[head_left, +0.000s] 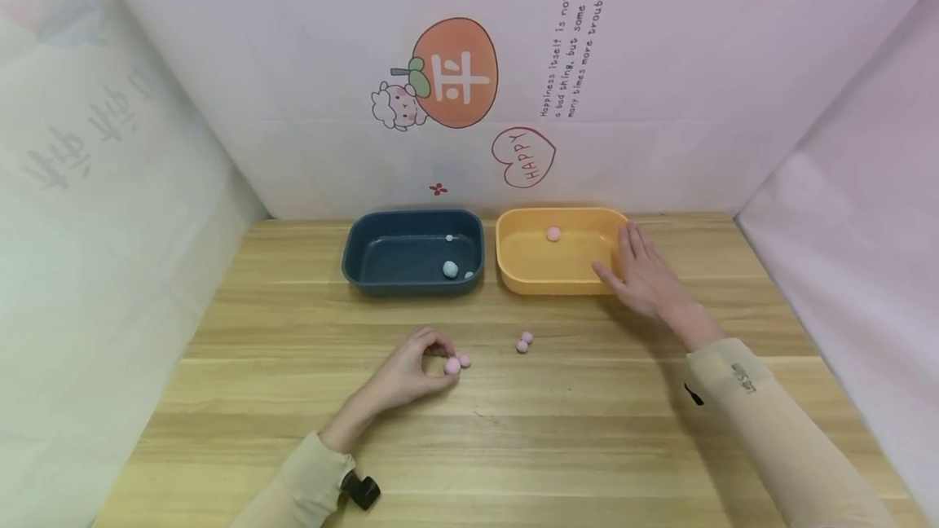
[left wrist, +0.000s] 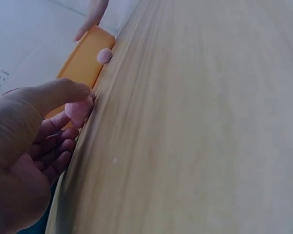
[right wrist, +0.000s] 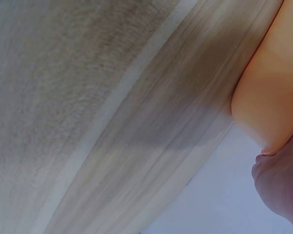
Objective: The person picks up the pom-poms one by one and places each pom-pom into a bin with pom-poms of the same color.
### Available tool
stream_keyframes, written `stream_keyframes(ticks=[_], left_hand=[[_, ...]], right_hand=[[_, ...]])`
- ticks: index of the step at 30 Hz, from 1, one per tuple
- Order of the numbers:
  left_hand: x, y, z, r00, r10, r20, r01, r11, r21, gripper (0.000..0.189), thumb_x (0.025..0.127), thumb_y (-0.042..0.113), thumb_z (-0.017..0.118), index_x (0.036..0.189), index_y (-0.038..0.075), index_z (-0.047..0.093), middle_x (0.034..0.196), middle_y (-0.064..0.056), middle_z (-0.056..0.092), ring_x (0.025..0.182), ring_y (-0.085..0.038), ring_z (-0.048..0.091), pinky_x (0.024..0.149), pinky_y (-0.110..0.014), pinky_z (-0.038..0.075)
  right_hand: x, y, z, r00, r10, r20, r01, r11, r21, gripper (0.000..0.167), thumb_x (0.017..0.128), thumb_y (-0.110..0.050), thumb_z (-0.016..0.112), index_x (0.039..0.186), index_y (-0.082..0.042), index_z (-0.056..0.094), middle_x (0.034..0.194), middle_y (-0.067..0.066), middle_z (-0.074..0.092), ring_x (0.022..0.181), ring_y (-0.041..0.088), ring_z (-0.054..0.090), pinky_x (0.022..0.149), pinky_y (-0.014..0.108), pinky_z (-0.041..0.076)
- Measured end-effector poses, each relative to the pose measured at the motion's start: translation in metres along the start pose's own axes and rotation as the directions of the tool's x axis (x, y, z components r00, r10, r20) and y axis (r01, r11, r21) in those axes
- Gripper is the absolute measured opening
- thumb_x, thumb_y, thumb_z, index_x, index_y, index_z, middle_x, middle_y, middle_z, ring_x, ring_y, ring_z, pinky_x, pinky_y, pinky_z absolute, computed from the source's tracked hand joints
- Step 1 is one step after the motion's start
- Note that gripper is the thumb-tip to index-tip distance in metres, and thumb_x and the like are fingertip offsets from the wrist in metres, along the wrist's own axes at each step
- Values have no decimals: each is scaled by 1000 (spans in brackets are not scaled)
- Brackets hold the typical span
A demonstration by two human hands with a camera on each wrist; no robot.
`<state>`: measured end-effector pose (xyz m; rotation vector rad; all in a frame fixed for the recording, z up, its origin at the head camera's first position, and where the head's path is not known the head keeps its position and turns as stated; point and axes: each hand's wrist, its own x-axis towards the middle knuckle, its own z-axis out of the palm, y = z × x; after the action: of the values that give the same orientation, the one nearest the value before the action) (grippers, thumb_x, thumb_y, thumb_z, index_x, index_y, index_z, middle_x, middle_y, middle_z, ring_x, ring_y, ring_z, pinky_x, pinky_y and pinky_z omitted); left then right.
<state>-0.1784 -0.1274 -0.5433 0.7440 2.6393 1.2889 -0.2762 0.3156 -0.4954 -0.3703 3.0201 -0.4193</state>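
Observation:
My left hand (head_left: 405,369) pinches a pink ball (head_left: 451,367) between thumb and fingers, low over the wooden table. A smaller pink ball (head_left: 465,361) sits right beside it. In the left wrist view, the thumb presses against the pink ball (left wrist: 79,111), and the other fingers curl below. My right hand (head_left: 649,277) rests at the right end of the yellow bin (head_left: 557,287), its fingers fairly straight along the rim and its thumb spread toward the front edge. One pink ball (head_left: 553,234) lies inside that bin. The right wrist view shows only part of this hand (right wrist: 283,183) touching the bin.
Left of the yellow bin stands a dark blue bin (head_left: 411,289) with a pale blue ball (head_left: 451,270) and two smaller pale ones. Two touching pink balls (head_left: 522,346) lie on the table (head_left: 572,430) in front of the bins. A printed white cloth (head_left: 330,104) hangs behind.

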Motion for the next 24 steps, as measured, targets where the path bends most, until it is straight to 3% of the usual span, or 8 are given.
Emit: stream_keyframes(ticks=[11, 19, 24], left_hand=[[2, -2, -3, 999, 39, 17, -39, 999, -26, 23, 89, 10, 91, 106, 9, 74, 106, -3, 74, 101, -11, 67, 93, -25, 61], [4, 6, -11, 998, -13, 62, 20, 992, -126, 28, 88, 12, 91, 111, 6, 75, 105, -5, 77, 94, -10, 66, 87, -22, 59], [4, 10, -15, 997, -2, 72, 11, 992, -125, 28, 90, 11, 90, 113, 2, 75, 107, -7, 79, 94, -10, 69, 87, -23, 60]], right_hand=[[-2, 0, 1, 1000, 6, 3, -6, 1000, 9, 100, 115, -64, 29, 169, 11, -9, 180, 32, -16, 170, 53, -7, 140, 63, 2], [-2, 0, 1, 1000, 7, 2, -7, 1000, 12, 100, 115, -64, 29, 169, 11, -10, 180, 31, -17, 170, 53, -8, 140, 63, 2], [-2, 1, 1, 1000, 6, 3, -6, 1000, 13, 101, 115, -65, 28, 169, 12, -10, 179, 30, -17, 170, 53, -8, 140, 63, 2]])
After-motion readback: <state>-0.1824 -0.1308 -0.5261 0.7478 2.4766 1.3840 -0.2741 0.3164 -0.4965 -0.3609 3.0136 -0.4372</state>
